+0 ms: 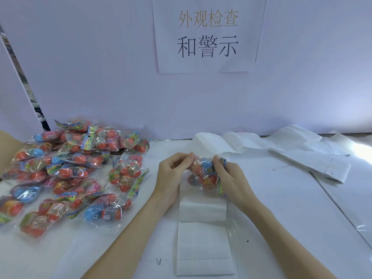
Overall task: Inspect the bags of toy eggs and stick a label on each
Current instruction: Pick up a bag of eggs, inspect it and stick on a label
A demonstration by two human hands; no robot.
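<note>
Two bare forearms enter from the lower edge of your view and meet above the middle of the white table [281, 208]. Nearest to you lies the label sheet [203, 244], a long white strip ruled into small rectangles, its near end squared off and its far end running under your hands. Above that far end you hold one bag of toy eggs [203, 174], lifted clear of the sheet. Your left hand [171, 174] pinches the bag's upper left corner between thumb and curled fingers. Your right hand [227, 176] grips the bag's right side, fingers curled over the printed header card. Through the clear film you can see red and blue eggs; their number cannot be told. To your left, well apart from the held bag, a pile of bagged eggs [70, 172] spreads across the table in overlapping layers, reaching to the left edge of the view. Farther back and to your right lie crumpled white backing sheets [302, 150], some folded over one another against the rear wall. On that pale partition [100, 77], above everything, hangs a paper sign [207, 35] printed with large Chinese characters in two lines.
</note>
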